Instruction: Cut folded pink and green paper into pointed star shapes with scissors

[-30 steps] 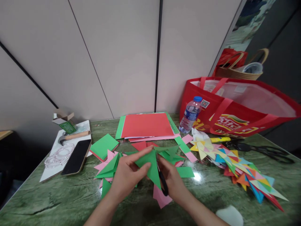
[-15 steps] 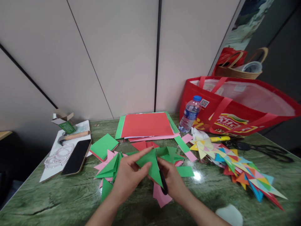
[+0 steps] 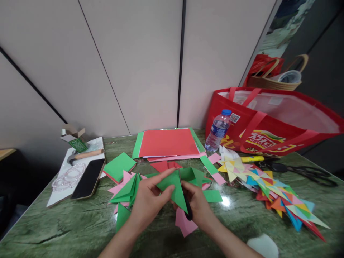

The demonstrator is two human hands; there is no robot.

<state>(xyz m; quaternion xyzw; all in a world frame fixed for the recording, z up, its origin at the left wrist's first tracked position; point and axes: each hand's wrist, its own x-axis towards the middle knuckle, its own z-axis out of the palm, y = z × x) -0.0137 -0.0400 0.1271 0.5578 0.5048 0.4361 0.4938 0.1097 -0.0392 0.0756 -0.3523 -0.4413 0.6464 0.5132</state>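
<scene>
Between the thumb and fingers of my left hand (image 3: pixel 150 199) is a folded piece of green paper (image 3: pixel 176 191), its pointed corner aimed down toward me. My right hand (image 3: pixel 197 200) grips a pair of scissors with black handles (image 3: pixel 188 208). Their blades lie along the right edge of the green paper, mostly hidden by it and by my fingers. Folded green paper pieces (image 3: pixel 125 193) and pink ones lie left of my hands. Beneath them a pink folded piece (image 3: pixel 185 224) rests on the table. Behind my fingers sits more folded green paper (image 3: pixel 192 175).
A stack of red and green sheets (image 3: pixel 169 142) lies at the back. To the right stand a water bottle (image 3: pixel 217 132) and a red bag (image 3: pixel 268 125), with colourful folded paper stars (image 3: pixel 276 190) before them. On the left are a phone (image 3: pixel 88 179) and a hammer (image 3: pixel 86 155).
Both hands hold almost the same pose on the paper and scissors. The whole view has shifted very slightly.
</scene>
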